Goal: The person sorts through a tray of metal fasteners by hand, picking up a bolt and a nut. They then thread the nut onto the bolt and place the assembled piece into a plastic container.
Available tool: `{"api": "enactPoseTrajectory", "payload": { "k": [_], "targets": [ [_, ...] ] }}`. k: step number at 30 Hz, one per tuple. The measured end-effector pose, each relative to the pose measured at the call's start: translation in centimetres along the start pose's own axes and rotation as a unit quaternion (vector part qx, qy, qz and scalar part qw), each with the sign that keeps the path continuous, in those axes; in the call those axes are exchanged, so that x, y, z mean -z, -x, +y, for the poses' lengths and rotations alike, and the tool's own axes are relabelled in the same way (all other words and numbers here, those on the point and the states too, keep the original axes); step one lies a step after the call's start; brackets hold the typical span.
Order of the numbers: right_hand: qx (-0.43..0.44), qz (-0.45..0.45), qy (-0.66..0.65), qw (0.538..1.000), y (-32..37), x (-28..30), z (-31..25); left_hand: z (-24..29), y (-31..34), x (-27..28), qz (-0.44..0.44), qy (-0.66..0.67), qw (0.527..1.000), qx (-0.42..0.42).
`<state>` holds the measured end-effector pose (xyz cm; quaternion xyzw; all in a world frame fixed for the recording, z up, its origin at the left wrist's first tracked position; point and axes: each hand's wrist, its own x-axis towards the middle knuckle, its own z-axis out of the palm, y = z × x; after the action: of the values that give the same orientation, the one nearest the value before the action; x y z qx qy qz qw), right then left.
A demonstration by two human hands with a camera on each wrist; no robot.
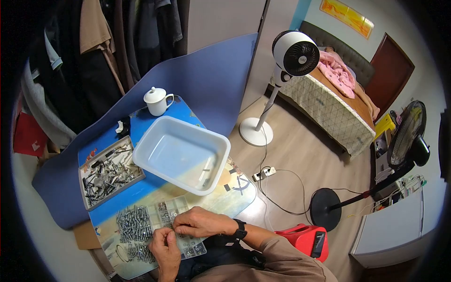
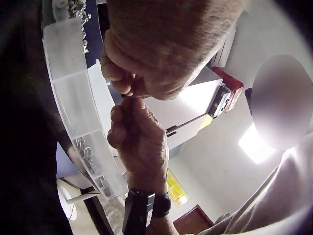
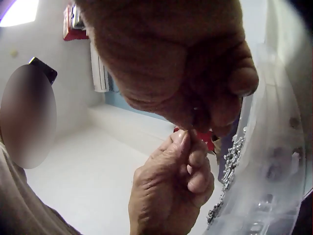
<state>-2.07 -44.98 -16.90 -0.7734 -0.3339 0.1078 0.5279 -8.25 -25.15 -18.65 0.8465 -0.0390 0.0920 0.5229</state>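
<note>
Close over the near edge of the table, my left hand [image 1: 167,249] and right hand [image 1: 199,222] meet at the fingertips. Both pinch thumb against fingers on a small part; it is almost wholly hidden, and I cannot tell its kind. A tiny glint shows by the right fingers [image 3: 215,105] in the right wrist view. Below the hands lies a clear compartment box [image 1: 176,204] with small metal hardware in its sections. Left of it are a heap of silver screws [image 1: 134,225] and a smaller pile of screws [image 1: 140,252] nearer me.
A whitish plastic basin [image 1: 176,150] with a small piece inside stands beyond the box. At left, a shallow box [image 1: 115,191] holds mixed hardware. A lidded white mug [image 1: 159,107] stands farther back. A blue panel [image 1: 206,70] borders the table; a red container [image 1: 300,237] is right of me.
</note>
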Motion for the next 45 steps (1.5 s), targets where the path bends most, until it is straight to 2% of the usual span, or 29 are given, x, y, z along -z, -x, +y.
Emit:
{"api": "enactPoseTrajectory", "payload": {
  "k": [9,17,27,36,39,43,45],
  "targets": [
    [-0.011,0.004,-0.015,1.0,0.3,0.5,-0.6,0.7,0.1,-0.6,0.021,0.025,0.999,-0.016],
    [0.001,0.002,0.015,1.0,0.3,0.3,0.0,1.1,0.2,-0.4,0.008,0.015,1.0,-0.005],
    [-0.001,0.01,-0.021,1.0,0.6,0.6,-0.8,1.5,0.4,-0.5,0.009,0.033,0.999,0.008],
    [-0.001,0.027,-0.02,0.999,0.6,0.0,-0.5,2.3,0.4,-0.5,0.024,-0.018,0.999,-0.038],
    [-0.054,0.033,-0.041,0.997,0.9,0.0,-1.0,2.1,0.6,-0.5,0.036,-0.018,0.999,-0.036],
    [-0.102,-0.015,-0.034,0.994,0.7,0.4,-1.8,2.2,0.7,-0.3,0.023,-0.005,0.999,-0.041],
    [-0.047,0.01,-0.031,0.998,0.5,0.2,-1.5,2.4,0.7,-0.2,0.019,-0.003,0.999,-0.038]
  ]
}}
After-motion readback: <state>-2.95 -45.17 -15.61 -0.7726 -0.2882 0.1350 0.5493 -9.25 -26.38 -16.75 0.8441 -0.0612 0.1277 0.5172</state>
